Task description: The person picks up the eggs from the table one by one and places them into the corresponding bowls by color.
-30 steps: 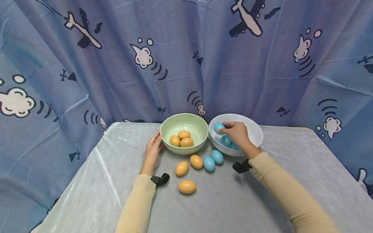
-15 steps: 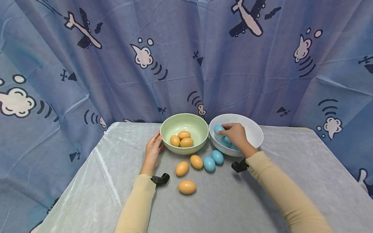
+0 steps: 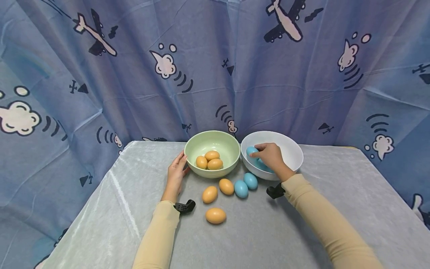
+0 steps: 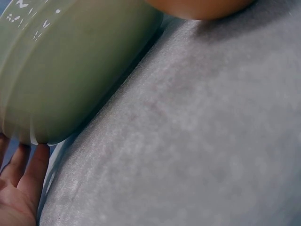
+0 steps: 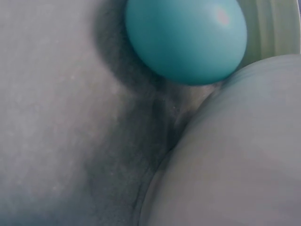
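Note:
My right hand reaches into the white bowl and pinches a blue egg between thumb and fingers. More blue eggs lie below it in the bowl, partly hidden by the hand. On the left, my left hand rests its fingers against the outer wall of the green bowl; the left wrist view shows straight fingertips right at that wall. Inside the green bowl are three orange eggs. The right wrist view holds a blue egg on the table and the white bowl's side, but no hand.
In front of the bowls, two blue eggs and three orange eggs lie on the grey cloth-covered table. The bowls stand side by side near the back edge. Behind them hangs a blue patterned curtain.
My right hand has sunk slightly lower into the white bowl with the blue egg, and its forearm has shifted a little left. The left hand has stayed at the green bowl.

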Demonstrator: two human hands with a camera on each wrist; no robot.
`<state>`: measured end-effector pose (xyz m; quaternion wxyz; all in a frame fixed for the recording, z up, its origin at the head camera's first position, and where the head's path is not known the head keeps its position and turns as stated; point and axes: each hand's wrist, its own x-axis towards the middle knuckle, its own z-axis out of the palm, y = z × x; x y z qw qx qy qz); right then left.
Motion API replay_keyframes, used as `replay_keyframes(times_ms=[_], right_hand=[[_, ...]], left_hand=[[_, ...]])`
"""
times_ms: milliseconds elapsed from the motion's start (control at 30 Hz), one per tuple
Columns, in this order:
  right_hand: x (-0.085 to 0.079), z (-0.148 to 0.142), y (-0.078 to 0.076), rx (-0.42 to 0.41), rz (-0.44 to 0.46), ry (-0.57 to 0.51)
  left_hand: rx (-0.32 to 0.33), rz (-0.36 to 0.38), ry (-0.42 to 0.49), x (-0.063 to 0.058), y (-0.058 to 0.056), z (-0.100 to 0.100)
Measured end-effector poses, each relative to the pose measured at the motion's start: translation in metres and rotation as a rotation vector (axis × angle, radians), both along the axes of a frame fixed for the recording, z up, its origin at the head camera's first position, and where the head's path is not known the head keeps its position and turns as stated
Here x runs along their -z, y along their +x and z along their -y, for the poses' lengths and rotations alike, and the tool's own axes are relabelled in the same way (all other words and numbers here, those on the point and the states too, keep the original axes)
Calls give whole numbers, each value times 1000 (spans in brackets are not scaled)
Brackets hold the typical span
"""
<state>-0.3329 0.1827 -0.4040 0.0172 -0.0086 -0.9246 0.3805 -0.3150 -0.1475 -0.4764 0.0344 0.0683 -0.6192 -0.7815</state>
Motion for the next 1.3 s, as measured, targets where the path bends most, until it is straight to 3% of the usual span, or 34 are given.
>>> replay_keyframes(times_ms=[200, 467, 900, 1167, 1300], right_hand=[[1, 1, 1, -31, -22, 47], [0, 2, 1, -60, -27, 64], [3, 3, -2, -76, -21, 97], [-6, 4, 8, 8, -65, -11], [-16, 5, 17, -2, -74, -28]], left_hand=[[-11, -4, -3, 1, 0, 0], [28, 0, 7, -23, 15, -1], [23, 0, 6, -24, 16, -1], [30, -5, 0, -25, 17, -1], [26, -3, -3, -26, 18, -2]])
